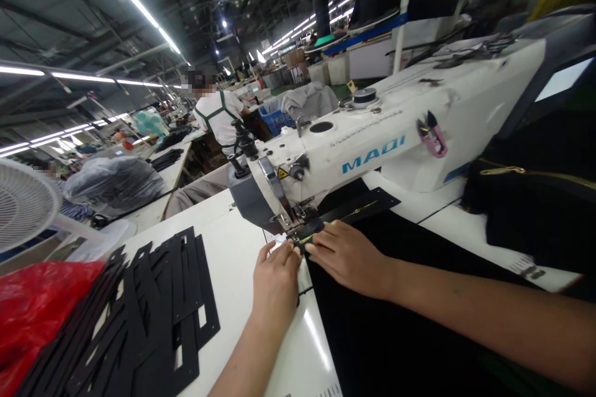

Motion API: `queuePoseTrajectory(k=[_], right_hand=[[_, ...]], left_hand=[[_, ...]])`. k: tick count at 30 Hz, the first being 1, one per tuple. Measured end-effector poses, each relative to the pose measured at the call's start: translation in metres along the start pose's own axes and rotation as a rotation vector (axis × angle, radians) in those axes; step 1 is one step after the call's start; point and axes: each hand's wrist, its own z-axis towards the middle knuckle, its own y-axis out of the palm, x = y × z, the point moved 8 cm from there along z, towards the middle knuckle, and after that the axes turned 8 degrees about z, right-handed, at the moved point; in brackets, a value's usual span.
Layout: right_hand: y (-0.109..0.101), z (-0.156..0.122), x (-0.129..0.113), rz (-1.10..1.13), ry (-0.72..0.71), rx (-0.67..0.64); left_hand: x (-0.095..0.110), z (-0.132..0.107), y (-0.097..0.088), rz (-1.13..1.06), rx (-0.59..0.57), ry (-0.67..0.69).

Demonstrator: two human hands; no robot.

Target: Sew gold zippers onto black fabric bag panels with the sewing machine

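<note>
Both hands are at the needle area of a white sewing machine (372,149). Beside the presser foot (294,229), my left hand (278,273) has its fingers bent and close together on the near end of the black work. To its right, my right hand (351,260) is closed, its fingertips pressing the black fabric (395,310) along a zipper (306,239) with gold teeth. Past the right hand lies a black strip (386,200) with a gold zipper pull (364,208). The fabric spreads over the table and hangs towards me. My fingertips partly hide the stitching spot.
On the left are piled black cut frames (186,298), a red plastic bag (41,304) and a white fan (28,205). Pink thread snips (433,136) sit on the machine arm. More black fabric with a gold zipper (535,217) lies right. A co-worker (221,118) is beyond.
</note>
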Motion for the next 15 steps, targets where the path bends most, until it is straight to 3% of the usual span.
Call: queuePoseTrajectory(k=[2,7,15], right_hand=[[0.001,0.004,0.005,0.026,0.046,0.001],[0.017,0.01,0.016,0.06,0.137,-0.194],[0.016,0.01,0.018,0.027,0.14,-0.246]], left_hand=[[0.001,0.001,-0.001,0.02,-0.002,0.01],[0.006,0.003,-0.001,0.094,0.006,0.047],[0.007,0.006,-0.002,0.084,0.022,0.106]])
